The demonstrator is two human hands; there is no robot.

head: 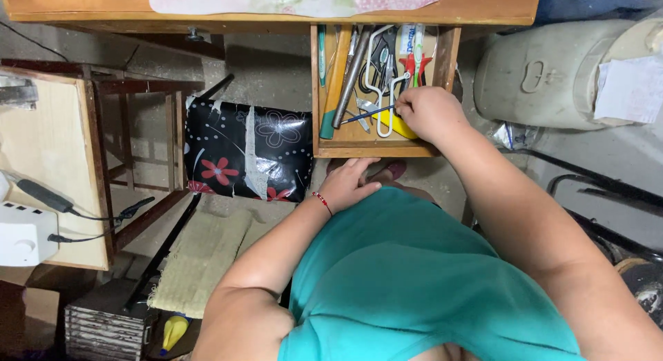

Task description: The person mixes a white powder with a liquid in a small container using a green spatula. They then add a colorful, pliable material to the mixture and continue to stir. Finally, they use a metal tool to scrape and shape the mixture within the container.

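Seen from the head camera, the right hand [429, 114] reaches into an open wooden drawer [376, 151] under the table edge, its fingers pinched together on a thin blue stick [369, 114] that lies across scissors, pliers and other tools. The left hand [349, 185] rests below the drawer front, fingers loosely curled and holding nothing, beside a black flowered stool cushion [248, 150].

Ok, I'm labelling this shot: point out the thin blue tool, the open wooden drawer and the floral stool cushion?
thin blue tool [367, 114], head view, middle of its shaft.
open wooden drawer [376, 152], head view, front wall.
floral stool cushion [235, 150], head view, black top surface.
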